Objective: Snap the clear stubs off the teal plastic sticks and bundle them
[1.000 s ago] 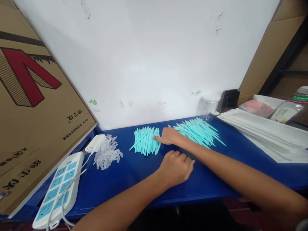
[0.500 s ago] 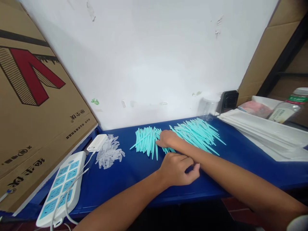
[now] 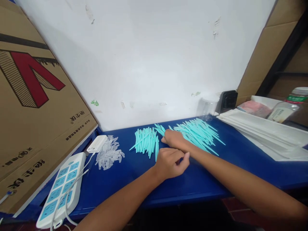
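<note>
My right hand (image 3: 173,138) is closed around a small bunch of slim, tapered turquoise sticks (image 3: 159,129), whose ends stick out beyond the fingers. It is between a left pile of turquoise sticks (image 3: 145,140) and a wider right pile of the same sticks (image 3: 198,133). Just in front of it, over the blue table (image 3: 134,179), is my left hand (image 3: 169,163). Its fingers curl inward with the thumb pointing right; whatever they may hold is hidden. One turquoise stick (image 3: 157,150) at the left pile's edge runs down behind the left hand.
Translucent pieces (image 3: 109,154) lie in a heap beside a white box (image 3: 97,143) and a power strip (image 3: 61,192) with cables. A clear plastic cup (image 3: 209,107), white sheets (image 3: 262,133) and a bottle (image 3: 287,107) stand or lie right. A cardboard box (image 3: 43,128) borders the left.
My right hand has moved slightly right, away from the left pile, with the bunch of turquoise sticks. My left hand has shifted a little left and up.
</note>
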`<state>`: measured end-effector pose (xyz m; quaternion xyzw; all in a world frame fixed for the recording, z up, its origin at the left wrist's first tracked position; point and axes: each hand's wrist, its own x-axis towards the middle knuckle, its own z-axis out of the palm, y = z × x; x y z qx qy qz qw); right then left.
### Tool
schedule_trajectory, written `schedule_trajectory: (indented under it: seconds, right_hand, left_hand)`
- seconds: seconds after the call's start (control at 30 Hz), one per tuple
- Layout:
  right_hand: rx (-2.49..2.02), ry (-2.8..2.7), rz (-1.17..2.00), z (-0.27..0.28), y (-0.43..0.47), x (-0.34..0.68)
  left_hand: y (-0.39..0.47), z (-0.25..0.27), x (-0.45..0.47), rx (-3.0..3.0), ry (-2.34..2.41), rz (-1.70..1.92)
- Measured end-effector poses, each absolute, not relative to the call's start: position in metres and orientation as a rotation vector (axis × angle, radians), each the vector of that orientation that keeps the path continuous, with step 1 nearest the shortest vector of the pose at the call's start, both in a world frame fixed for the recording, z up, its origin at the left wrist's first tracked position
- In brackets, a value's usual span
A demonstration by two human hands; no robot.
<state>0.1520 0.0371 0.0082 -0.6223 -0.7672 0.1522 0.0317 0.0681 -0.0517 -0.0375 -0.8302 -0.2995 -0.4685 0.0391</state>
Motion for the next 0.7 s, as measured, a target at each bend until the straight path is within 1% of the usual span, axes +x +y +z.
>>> schedule_trajectory:
  seconds: [0.23,0.47,0.57,0.63,0.7]
  right_hand:
    - [-1.697,-2.257,0.527,0.006,0.022,0.189]
    - [-1.292,-2.078,0.81,0.003,-0.009,0.198]
    - [-1.067,-1.908,0.904,-0.003,-0.026,0.198]
    - [-1.031,-1.845,0.891,-0.008,-0.036,0.198]
    - [-1.072,-1.82,0.832,-0.015,-0.043,0.198]
  left_hand:
    - [-0.039,-0.017,0.058,-2.242,-1.233,-1.891]
    - [-0.023,-0.019,0.055,-2.069,-1.589,-2.269]
    - [-0.017,-0.023,0.056,-2.217,-1.641,-2.456]
    - [-0.019,-0.025,0.058,-2.396,-1.6,-2.542]
    - [-0.024,-0.027,0.06,-2.582,-1.556,-2.468]
